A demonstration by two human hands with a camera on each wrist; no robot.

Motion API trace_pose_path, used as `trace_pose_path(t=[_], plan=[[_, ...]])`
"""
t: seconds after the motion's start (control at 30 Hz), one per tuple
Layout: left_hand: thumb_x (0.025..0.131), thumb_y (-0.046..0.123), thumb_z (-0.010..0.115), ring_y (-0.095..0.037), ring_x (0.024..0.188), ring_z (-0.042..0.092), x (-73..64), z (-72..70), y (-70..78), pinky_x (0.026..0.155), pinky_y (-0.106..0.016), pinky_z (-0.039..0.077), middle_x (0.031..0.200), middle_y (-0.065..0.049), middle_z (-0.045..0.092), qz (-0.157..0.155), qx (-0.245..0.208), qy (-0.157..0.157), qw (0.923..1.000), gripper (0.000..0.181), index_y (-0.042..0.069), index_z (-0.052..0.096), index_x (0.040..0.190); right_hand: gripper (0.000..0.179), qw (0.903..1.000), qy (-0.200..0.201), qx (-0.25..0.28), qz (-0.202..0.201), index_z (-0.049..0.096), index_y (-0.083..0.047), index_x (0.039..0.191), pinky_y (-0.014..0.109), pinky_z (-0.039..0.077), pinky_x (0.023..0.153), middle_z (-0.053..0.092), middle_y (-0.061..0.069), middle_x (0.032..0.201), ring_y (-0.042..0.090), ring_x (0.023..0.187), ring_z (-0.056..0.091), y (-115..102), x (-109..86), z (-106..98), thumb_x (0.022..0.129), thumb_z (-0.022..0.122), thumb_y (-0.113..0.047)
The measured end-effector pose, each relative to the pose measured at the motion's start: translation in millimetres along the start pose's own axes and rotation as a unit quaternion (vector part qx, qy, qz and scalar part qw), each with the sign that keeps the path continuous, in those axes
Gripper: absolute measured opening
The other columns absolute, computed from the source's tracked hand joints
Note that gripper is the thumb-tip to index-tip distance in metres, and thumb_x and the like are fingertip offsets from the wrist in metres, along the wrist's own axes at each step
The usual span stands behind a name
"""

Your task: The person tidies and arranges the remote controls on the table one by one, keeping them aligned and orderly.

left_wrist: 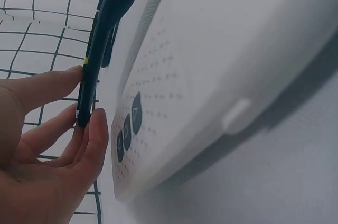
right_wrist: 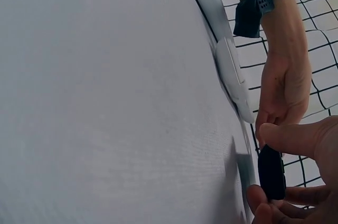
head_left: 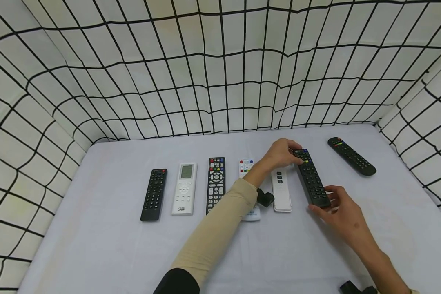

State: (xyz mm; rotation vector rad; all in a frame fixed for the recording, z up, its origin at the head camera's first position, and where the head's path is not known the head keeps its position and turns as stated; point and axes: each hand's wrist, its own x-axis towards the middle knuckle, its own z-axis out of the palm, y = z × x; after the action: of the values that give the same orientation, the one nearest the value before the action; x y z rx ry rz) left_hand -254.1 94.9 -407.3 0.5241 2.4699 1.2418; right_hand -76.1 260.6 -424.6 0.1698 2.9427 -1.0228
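On the white table (head_left: pixel 95 245), 2 hands hold 1 black remote (head_left: pixel 311 179) — the left hand (head_left: pixel 279 154) pinches its far end, and the right hand (head_left: pixel 339 212) grips its near end. It sits just beside a small white remote (head_left: pixel 281 192). 4 more remotes lie in a row to the left — another black remote (head_left: pixel 351 156) lies apart, far right.

Desk (head_left: pixel 95 253) under pale, smooth cloth, faint bluish-grey cast — fills lower view. White fabric backdrop (head_left: pixel 220 73) with black grid lines hangs behind, wraps both sides, sags in soft folds — grid bends with it. Light even and diffuse, shadows weak. No window or floor visible.
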Motion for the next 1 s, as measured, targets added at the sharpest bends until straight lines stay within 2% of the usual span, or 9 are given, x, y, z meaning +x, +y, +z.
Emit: trace_pose_path(t=[0.2,0.3,0.53,0.83,1.0], plan=[[0.091,0.015,0.081,-0.011,0.102,0.062,-2.4,-0.3,1.3,0.081,-0.015,0.047,0.127,-0.008,0.072,0.019,0.013,-0.037,0.9991,0.046,0.009,0.069,0.136,0.082,0.9994,-0.021,-0.010,0.027,0.042,0.007,0.144,0.042,0.054,0.081,0.063,0.031,0.119,0.037,0.102,0.063,0.0,-3.2,3.0,0.087,0.085,-0.033],[0.092,0.016,0.081,-0.012,0.106,0.064,-2.8,0.9,1.1,0.085,-0.016,0.048,0.129,-0.008,0.072,0.023,0.022,-0.050,0.9983,0.047,0.009,0.068,0.137,0.081,0.9991,-0.023,-0.014,0.033,0.042,0.007,0.144,0.046,0.053,0.083,0.062,0.031,0.119,0.038,0.103,0.062,0.5,-6.0,4.3,0.088,0.084,-0.033],[0.093,0.017,0.080,-0.013,0.110,0.064,-1.7,4.1,-0.6,0.089,-0.018,0.049,0.131,-0.006,0.072,0.020,0.043,-0.054,0.9974,0.047,0.010,0.068,0.137,0.080,0.9997,-0.009,-0.014,0.019,0.044,0.009,0.141,0.042,0.053,0.080,0.062,0.029,0.115,0.035,0.098,0.063,0.6,-9.0,6.4,0.086,0.086,-0.031],[0.094,0.018,0.079,-0.014,0.111,0.064,-2.4,6.2,1.0,0.090,-0.018,0.049,0.133,-0.006,0.071,0.015,0.057,-0.056,0.9966,0.046,0.010,0.067,0.138,0.074,0.9998,0.010,-0.019,-0.001,0.049,0.011,0.136,0.030,0.050,0.074,0.061,0.026,0.111,0.031,0.094,0.061,1.2,-10.3,8.3,0.085,0.087,-0.027],[0.095,0.020,0.078,-0.015,0.116,0.064,-2.7,6.3,0.6,0.097,-0.020,0.050,0.135,-0.006,0.070,0.016,0.080,-0.060,0.9949,0.046,0.011,0.067,0.139,0.075,0.9996,0.003,-0.026,0.004,0.049,0.011,0.136,0.036,0.050,0.077,0.060,0.027,0.113,0.031,0.095,0.059,1.4,-9.6,9.1,0.085,0.087,-0.029]])
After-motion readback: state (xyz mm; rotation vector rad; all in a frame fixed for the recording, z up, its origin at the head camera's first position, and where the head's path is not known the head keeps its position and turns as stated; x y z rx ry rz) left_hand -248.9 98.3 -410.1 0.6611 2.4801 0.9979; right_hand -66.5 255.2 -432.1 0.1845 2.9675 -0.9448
